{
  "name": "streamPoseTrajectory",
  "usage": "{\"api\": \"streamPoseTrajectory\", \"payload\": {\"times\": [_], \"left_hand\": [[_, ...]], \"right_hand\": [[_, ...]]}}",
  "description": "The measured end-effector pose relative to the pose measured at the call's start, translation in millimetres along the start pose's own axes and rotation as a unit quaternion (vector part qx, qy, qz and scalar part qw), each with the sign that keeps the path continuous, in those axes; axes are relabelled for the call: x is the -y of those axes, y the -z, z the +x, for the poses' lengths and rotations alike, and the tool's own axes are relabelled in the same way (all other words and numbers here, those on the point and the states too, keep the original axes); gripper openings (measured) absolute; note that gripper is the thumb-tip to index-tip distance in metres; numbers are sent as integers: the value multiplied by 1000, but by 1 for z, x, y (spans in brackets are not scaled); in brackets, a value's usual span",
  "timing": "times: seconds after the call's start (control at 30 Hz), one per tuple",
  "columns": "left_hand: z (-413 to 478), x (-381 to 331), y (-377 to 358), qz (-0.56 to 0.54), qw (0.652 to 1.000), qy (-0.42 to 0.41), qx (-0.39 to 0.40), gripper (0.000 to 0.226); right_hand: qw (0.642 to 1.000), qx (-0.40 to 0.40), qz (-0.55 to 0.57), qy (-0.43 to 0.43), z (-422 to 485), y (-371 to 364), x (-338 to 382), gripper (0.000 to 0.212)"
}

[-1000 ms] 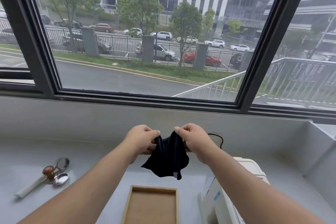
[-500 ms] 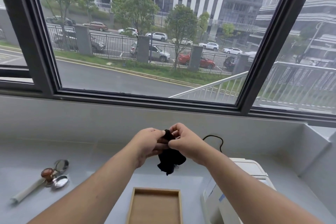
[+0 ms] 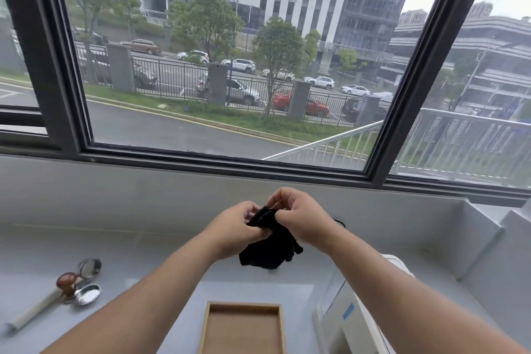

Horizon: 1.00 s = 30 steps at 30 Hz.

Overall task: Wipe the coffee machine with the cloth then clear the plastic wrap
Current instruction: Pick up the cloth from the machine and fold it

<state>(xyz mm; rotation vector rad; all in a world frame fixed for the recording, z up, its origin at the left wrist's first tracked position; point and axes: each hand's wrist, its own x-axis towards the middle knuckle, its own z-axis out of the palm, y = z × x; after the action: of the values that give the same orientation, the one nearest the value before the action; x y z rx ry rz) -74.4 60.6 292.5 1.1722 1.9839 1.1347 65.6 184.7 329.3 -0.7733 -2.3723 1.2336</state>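
Both my hands hold a black cloth [image 3: 270, 250] above the grey counter, in the middle of the view. My left hand [image 3: 237, 225] pinches its top from the left and my right hand [image 3: 298, 217] grips it from the right, fingers nearly touching. The cloth hangs bunched below them. The white coffee machine [image 3: 353, 322] stands at the lower right, partly hidden under my right forearm, with what looks like clear plastic wrap over its left side. A black cord [image 3: 340, 222] shows behind my right wrist.
A shallow wooden tray [image 3: 244, 306] lies at the bottom centre. At the left are a portafilter with a pale handle [image 3: 34, 312], a wooden-knobbed tamper [image 3: 67, 282] and round metal parts [image 3: 87, 293]. A large window runs along the back; a raised ledge [image 3: 482, 233] bounds the right.
My hands came together from holding the cloth spread apart, folding and bunching it between them. The cloth now hangs a little lower and wider than half a second ago.
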Motion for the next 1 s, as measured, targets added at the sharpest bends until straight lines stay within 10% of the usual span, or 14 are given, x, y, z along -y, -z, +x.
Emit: {"api": "streamPoseTrajectory", "payload": {"times": [0.2, 0.3, 0.63, 1.0], "left_hand": [[1, -2, -14, -201, 979, 27, 4, 14], [3, -2, -16, -308, 948, 76, 9, 18], [15, 6, -30, -501, 859, 97, 37, 32], [19, 53, -48, -298, 933, 200, -12, 21]], "right_hand": [[994, -91, -4, -54, 0, 7, -30, 8], [981, -115, 46, -146, -5, 9, -49, 29], [881, 105, 347, -306, -20, -19, -99, 98], [881, 19, 410, -234, 5, -36, -131, 24]]}}
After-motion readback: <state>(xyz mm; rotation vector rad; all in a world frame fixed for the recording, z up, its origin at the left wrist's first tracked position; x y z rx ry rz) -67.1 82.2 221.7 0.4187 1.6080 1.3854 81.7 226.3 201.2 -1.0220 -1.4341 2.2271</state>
